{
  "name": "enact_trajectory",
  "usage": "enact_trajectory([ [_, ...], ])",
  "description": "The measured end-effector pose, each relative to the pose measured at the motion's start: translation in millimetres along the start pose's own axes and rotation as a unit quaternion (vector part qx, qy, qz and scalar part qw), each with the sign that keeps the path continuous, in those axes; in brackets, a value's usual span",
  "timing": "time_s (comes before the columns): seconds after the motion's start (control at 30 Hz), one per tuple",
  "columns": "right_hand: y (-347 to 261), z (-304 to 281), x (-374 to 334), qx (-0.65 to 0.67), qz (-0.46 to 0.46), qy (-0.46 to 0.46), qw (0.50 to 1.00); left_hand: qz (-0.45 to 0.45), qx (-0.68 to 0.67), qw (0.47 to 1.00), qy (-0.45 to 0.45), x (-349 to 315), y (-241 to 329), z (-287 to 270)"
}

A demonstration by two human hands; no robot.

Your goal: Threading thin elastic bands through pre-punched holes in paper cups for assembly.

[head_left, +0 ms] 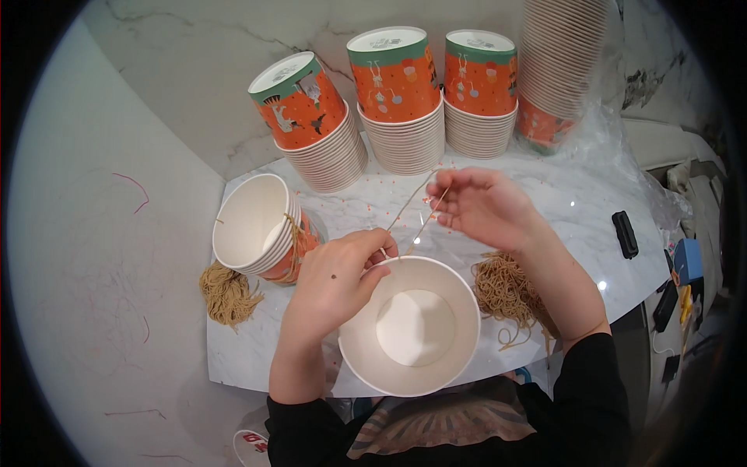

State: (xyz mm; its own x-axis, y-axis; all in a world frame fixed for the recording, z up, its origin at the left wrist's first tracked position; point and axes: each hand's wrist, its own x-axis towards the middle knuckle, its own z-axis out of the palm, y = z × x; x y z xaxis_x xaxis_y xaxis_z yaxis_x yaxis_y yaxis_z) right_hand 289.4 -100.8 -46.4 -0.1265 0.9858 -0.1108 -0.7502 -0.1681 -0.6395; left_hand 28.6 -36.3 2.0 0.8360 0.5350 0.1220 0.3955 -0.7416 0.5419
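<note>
A white-walled paper bucket (pixel 468 342) stands in front of me with its mouth up, and I look down at its round bottom. My left hand (pixel 334 276) is closed at its far-left rim, thumb toward the inside and fingertips partly hidden. A thin tan string (pixel 408 201) rises from that rim in two strands, making a long loop. Beyond the rim, my right hand (pixel 486 206) has its fingers curled around the loop's upper end. To the left, several nested paper buckets (pixel 253 222) lean tilted, with tan string (pixel 294 241) tied at their rims.
A loose tangle of tan string (pixel 502 288) lies right of the bucket, a neater bundle (pixel 229 296) at left. Inverted orange-green bucket stacks (pixel 397 86) line the wall beside a tall plastic-wrapped stack (pixel 564 62). A black object (pixel 625 235) lies near the table's right edge.
</note>
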Motion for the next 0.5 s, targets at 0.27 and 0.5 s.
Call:
enact_trajectory([
  [0.27, -75.4, -30.5, -27.7, 0.117, -0.191, 0.007, 0.974, -0.026, 0.036, 0.999, 0.012, -7.1, -11.5, -11.9],
  [0.5, -113.7, -65.4, -57.9, 0.152, -0.319, 0.042, 0.935, -0.087, 0.057, 0.994, 0.045, -4.1, -23.8, -21.2],
])
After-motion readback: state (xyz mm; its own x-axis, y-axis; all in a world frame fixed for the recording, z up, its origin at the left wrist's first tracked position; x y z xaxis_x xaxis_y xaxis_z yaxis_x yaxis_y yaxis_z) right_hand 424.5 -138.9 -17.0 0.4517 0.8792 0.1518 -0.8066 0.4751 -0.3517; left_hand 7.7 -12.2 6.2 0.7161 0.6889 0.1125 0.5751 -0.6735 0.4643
